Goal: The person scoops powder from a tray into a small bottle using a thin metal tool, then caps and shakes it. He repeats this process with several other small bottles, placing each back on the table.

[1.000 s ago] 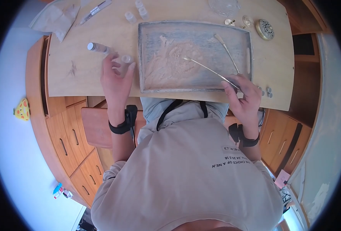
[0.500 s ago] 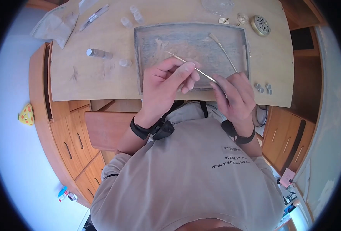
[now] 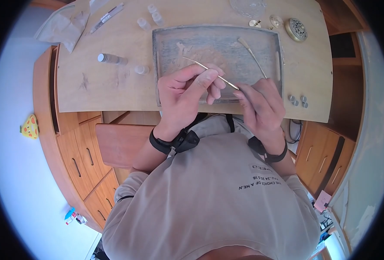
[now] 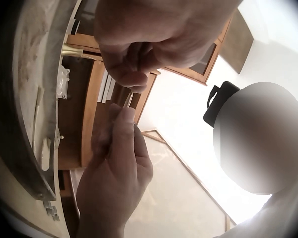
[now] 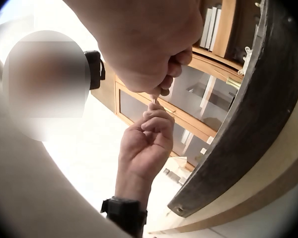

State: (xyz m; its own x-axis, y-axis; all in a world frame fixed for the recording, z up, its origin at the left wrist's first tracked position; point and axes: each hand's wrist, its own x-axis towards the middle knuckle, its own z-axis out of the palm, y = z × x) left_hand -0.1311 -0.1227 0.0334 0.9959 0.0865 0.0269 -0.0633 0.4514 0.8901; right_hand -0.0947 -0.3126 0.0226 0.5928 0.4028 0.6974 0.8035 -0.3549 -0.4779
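Note:
A thin golden tool (image 3: pixel 230 83) slants between the two hands above the near side of the tray (image 3: pixel 155 65). The left hand (image 3: pixel 185 93) pinches its middle between thumb and fingers, and the thin tip points up and left over the pale powder (image 3: pixel 205 55). At the lower right end, the right hand (image 3: pixel 263 106) grips the tool with curled fingers. Both wrist views show the hands close together, fingertips near each other; the left wrist view has the right hand (image 4: pixel 116 173) below, the right wrist view the left hand (image 5: pixel 146 148). Their fingers hide part of the tool.
A small brush (image 3: pixel 250 51) lies in the tray's right part. Left of the tray are a capped vial (image 3: pixel 112 59), small white bottles (image 3: pixel 142 69), a pen (image 3: pixel 107 18) and a bag (image 3: pixel 66 31). To the right are a round pierced metal lid (image 3: pixel 296 29) and several small silver pieces (image 3: pixel 304 102).
The left hand has moved right from beside the small bottle and now pinches the golden tool. The right hand, still holding it, has shifted slightly left; the tool's tip has moved left and up.

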